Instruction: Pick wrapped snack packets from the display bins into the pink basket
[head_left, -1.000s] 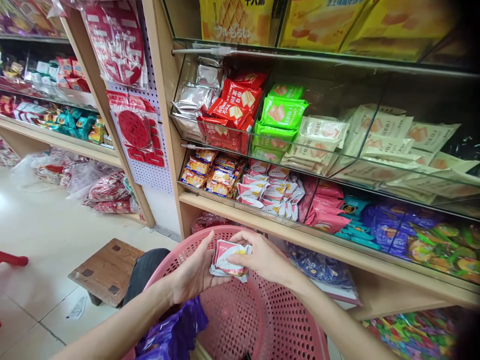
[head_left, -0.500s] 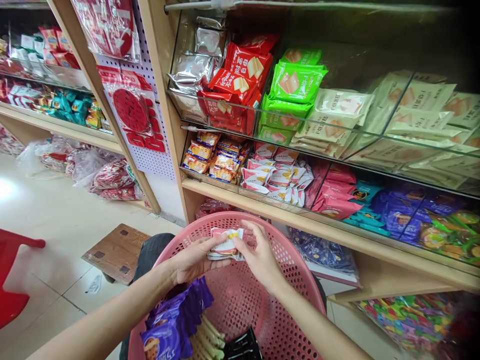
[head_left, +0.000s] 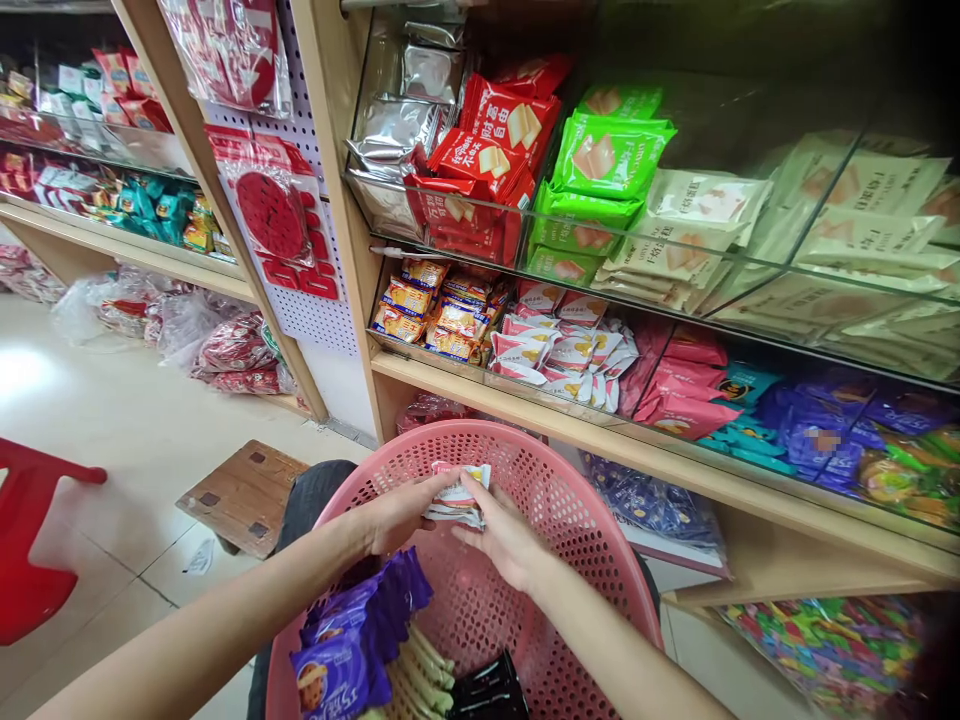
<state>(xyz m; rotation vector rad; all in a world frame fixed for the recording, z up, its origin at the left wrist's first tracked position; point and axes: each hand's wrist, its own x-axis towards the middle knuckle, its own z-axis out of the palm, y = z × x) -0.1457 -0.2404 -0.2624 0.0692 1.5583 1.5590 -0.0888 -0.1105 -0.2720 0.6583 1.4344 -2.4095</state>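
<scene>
Just below the middle of the frame, the left hand (head_left: 397, 515) and the right hand (head_left: 504, 535) meet over a pink basket (head_left: 592, 540). Both close their grip on one small stack of snack packets (head_left: 459, 495), white and red with a crinkled foil sheen; the left fingers curl under its left end, and the right thumb and fingers pinch its right end. The stack sits just inside the basket's far rim, above the open hollow.

The basket is round, of perforated plastic, with a smooth rolled rim. Its right half is bare mesh, while glossy purple biscuit bags (head_left: 352, 640) lie at the lower left of it, beside pale ridged packs and a black pack at the bottom edge.

Directly above the basket, a wooden shelf edge (head_left: 600, 450) runs down toward the right, fronted by clear dividers holding matching white and red packets (head_left: 562, 350). At left, pale tiled floor lies open around a low wooden stool (head_left: 244, 495) and a red plastic seat (head_left: 34, 540).
</scene>
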